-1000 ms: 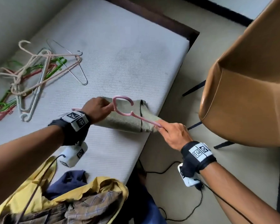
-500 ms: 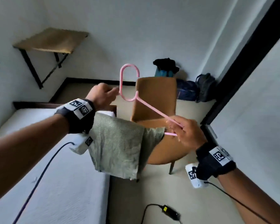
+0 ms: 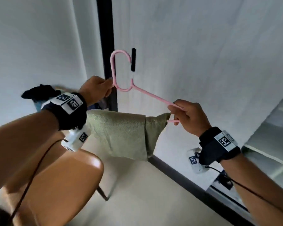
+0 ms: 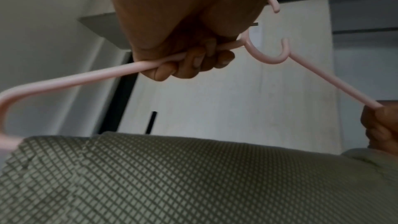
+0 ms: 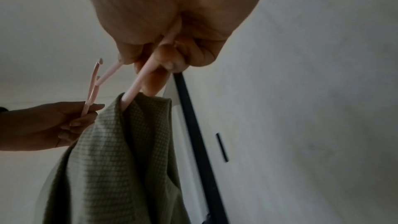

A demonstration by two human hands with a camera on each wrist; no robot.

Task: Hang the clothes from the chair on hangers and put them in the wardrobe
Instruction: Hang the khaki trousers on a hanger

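Hands (image 3: 144,101) gripping clothed pink hanger (image 3: 152,97)

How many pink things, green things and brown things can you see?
Pink: 1, the pink hanger
Green: 1, the green waffle-knit garment draped over its bar
Brown: 1, the brown chair
Total: 3

One pink hanger (image 3: 151,97), one green garment (image 3: 121,134), one chair (image 3: 59,181).
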